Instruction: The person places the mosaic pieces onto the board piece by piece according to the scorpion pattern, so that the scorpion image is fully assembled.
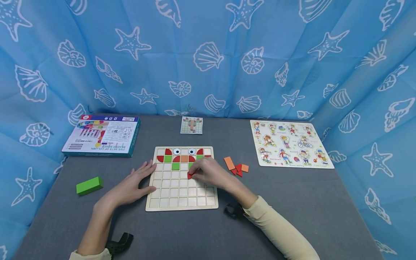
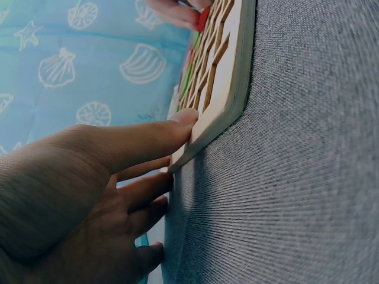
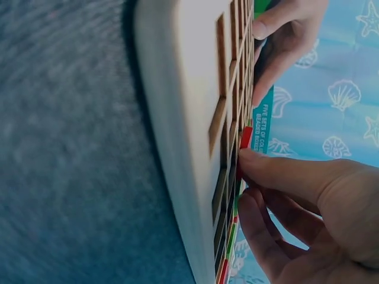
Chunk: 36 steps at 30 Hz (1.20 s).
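A wooden grid board (image 1: pixel 165 193) lies flat on the grey table, its upper rows holding red, green and orange pieces and two eye tiles (image 1: pixel 176 152). My left hand (image 1: pixel 128 186) rests at the board's left edge, fingers extended, and its thumb (image 2: pixel 185 116) touches the rim. Over the middle of the grid, my right hand (image 1: pixel 209 172) pinches a small red piece (image 1: pixel 189 176) between thumb and fingertips. In the right wrist view this red piece (image 3: pixel 245 137) is right at the board's surface. The right fingers hide part of the cells beneath.
Right of the board lie loose pieces: an orange rectangle (image 1: pixel 229 163), an orange square (image 1: pixel 245 168) and red triangles (image 1: pixel 239 168). A pattern card (image 1: pixel 191 130) is behind the board. Farther out are a boxed set (image 1: pixel 100 144), a green block (image 1: pixel 89 186) and a picture puzzle (image 1: pixel 276 151).
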Motion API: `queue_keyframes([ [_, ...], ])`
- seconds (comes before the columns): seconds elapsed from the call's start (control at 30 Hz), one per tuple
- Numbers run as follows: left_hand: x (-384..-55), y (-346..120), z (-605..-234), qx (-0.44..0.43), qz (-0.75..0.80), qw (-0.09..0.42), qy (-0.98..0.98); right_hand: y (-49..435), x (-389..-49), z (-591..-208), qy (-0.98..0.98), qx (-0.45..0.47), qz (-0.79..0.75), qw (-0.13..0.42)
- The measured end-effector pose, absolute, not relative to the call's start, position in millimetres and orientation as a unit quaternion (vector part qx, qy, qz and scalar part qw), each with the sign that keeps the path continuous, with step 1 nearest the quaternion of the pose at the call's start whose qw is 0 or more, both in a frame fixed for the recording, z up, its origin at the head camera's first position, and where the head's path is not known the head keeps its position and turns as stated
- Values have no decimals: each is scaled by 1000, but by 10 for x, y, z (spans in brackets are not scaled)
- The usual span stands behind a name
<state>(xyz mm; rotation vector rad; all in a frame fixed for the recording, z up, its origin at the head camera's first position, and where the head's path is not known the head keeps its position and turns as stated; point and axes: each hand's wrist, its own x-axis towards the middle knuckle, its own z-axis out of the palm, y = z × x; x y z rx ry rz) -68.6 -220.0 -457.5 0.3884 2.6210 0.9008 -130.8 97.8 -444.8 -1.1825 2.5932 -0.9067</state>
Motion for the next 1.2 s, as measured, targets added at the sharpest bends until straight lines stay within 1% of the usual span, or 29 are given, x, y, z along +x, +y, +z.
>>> queue_keyframes([
  [0.13, -687, -2201, -4577, 136, 318, 172, 923, 956, -1295, -4451, 865, -399, -297, 64],
  [0.33, -697, -2207, -4578, 133, 319, 174, 922, 924, -1283, -4453, 861, -417, -283, 67],
  [0.73, -700, -2210, -4589, 130, 320, 178, 922, 936, -1285, -4430, 870, -429, -238, 51],
  [1.03, -697, -2218, -4578, 135, 314, 172, 924, 956, -1284, -4445, 878, -403, -253, 46],
  [1.2, -687, -2206, -4573, 135, 316, 170, 924, 1085, -1302, -4431, 883, -377, -276, 36],
])
